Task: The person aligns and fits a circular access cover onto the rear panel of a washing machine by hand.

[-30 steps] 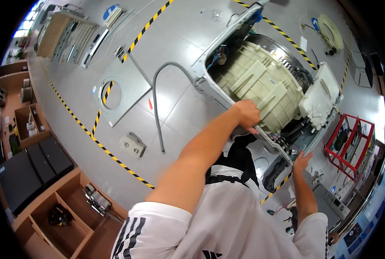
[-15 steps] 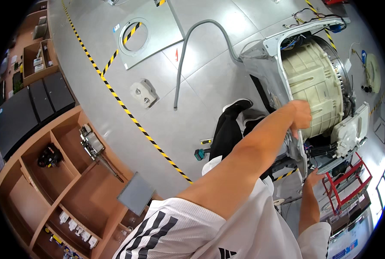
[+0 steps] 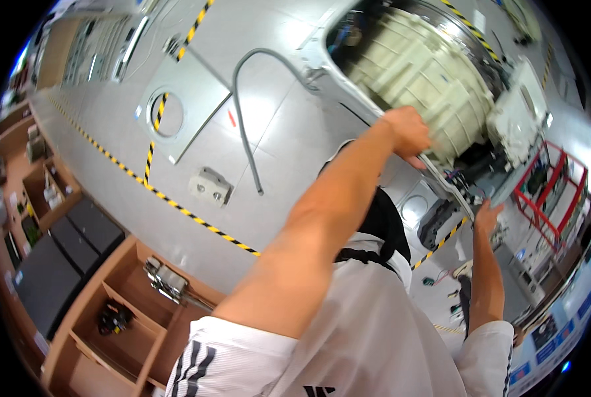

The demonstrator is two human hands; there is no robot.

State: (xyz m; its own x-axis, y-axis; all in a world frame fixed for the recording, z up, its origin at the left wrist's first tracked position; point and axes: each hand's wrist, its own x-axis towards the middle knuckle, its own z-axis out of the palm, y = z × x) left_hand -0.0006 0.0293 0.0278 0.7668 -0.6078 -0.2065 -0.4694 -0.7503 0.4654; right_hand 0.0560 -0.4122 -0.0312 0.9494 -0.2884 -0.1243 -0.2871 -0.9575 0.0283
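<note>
One washing machine [image 3: 428,86], two hands, one hose [image 3: 242,112].

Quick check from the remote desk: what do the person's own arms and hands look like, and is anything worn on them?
Both forearms are bare, with no gloves, watch or bands visible on the left hand or the right hand. Short white sleeves end at the upper arms; the left sleeve carries black stripes, the right sleeve looks plain white. No cables or tools are attached to either arm.

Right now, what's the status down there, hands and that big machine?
Left hand gripping the opened washing machine's metal frame edge beside the cream drum. Right hand open at the lower frame. Grey hose trailing alongside on the floor.
</note>
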